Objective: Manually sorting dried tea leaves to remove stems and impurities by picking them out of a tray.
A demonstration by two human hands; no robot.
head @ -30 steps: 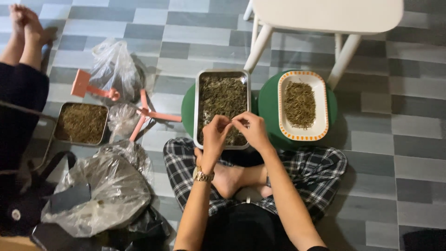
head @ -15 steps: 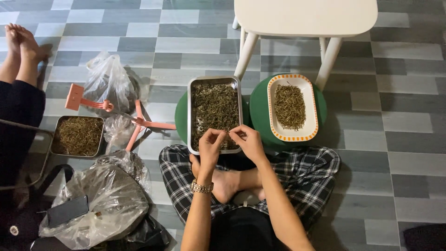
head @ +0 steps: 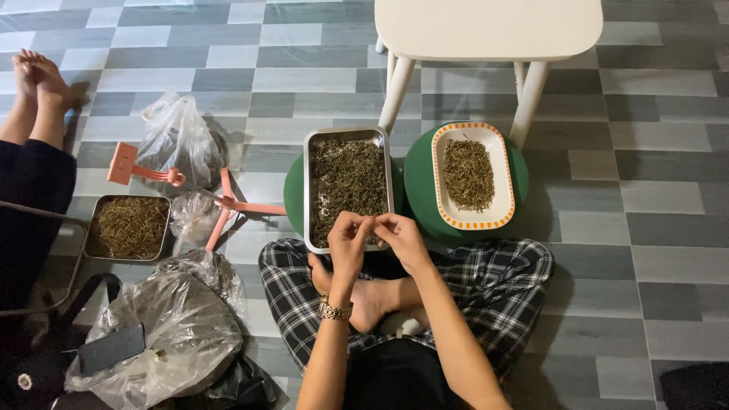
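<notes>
Grey tiled floor all around. White stool up at 12 o'clock, legs reaching down behind the trays. Checked trousers crossed at 6 o'clock, one bare foot tucked in the middle. Big clear bag at 8 o'clock with a dark phone lying on it. Another clear bag at 10 o'clock, just beside a pink plastic tool. Someone else's legs and bare feet at the far 10 o'clock edge.

Long metal tray in the middle, full of thin dry green-brown stems, resting on a green stand. White dish with orange rim at 2 o'clock from the hands, holding a smaller heap of stems, also on a green stand. Small metal tray of stems at 9 o'clock, well apart.

Left hand and right hand close together over the near end of the long tray. Fingertips pinched together, grip of both on one thin stem between them, too small to see well. Gold watch on the left wrist.
</notes>
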